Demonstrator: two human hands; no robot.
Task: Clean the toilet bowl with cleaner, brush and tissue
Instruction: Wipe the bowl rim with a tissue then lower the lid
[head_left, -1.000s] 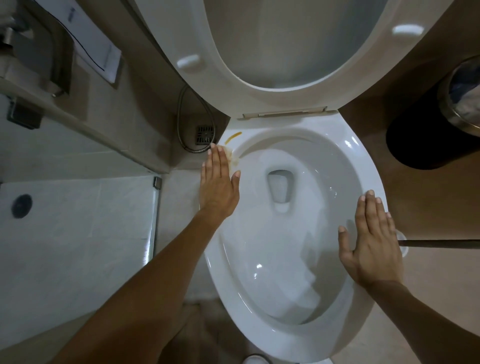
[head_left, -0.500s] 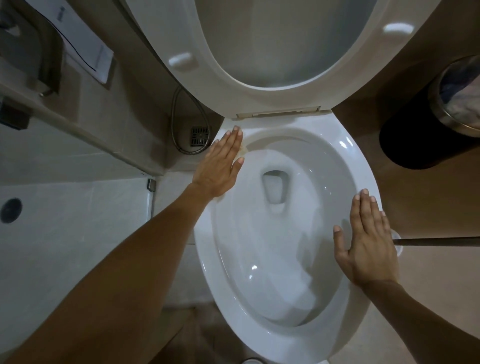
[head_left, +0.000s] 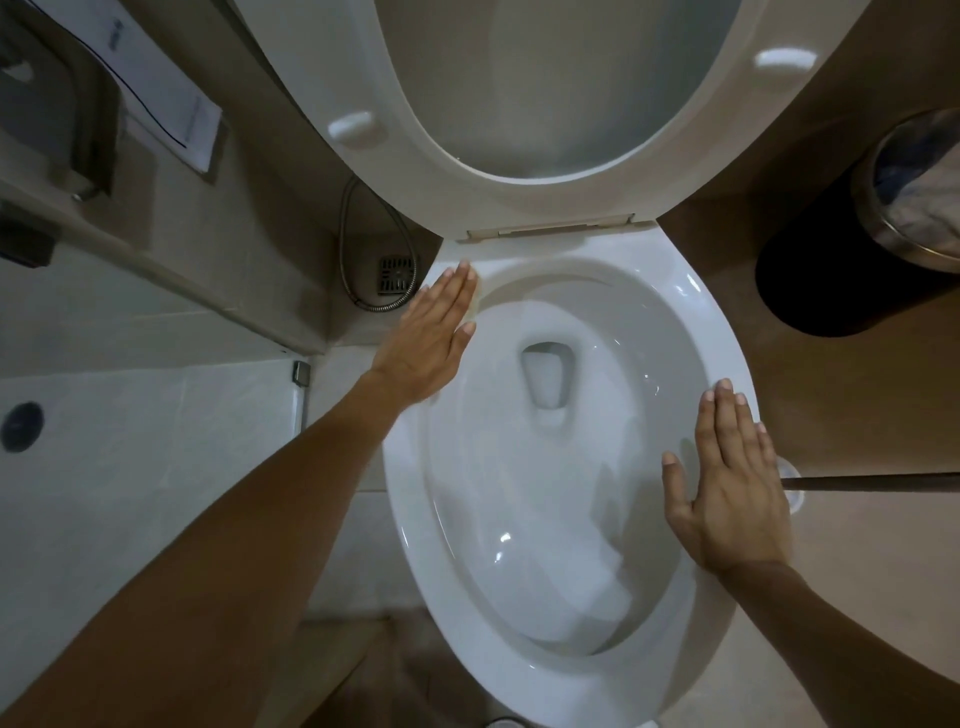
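**me:** White glazed ceramic toilet bowl (head_left: 691, 322), seat up. My left hand (head_left: 423, 343) presses flat on its back-left rim, a yellowish tissue (head_left: 475, 306) under the fingers, wiping.

**reply:** And the right?

**me:** My right hand (head_left: 732, 493) lies flat, fingers straight, on the bowl's right rim for balance.

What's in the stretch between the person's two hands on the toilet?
In the head view, only the open toilet bowl with its drain opening lies between the left hand and the right hand, both flat on the rim.

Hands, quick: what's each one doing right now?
Left hand: open, flat on the toilet rim, yellowish tissue underneath.
Right hand: open, flat on the rim, holding nothing.
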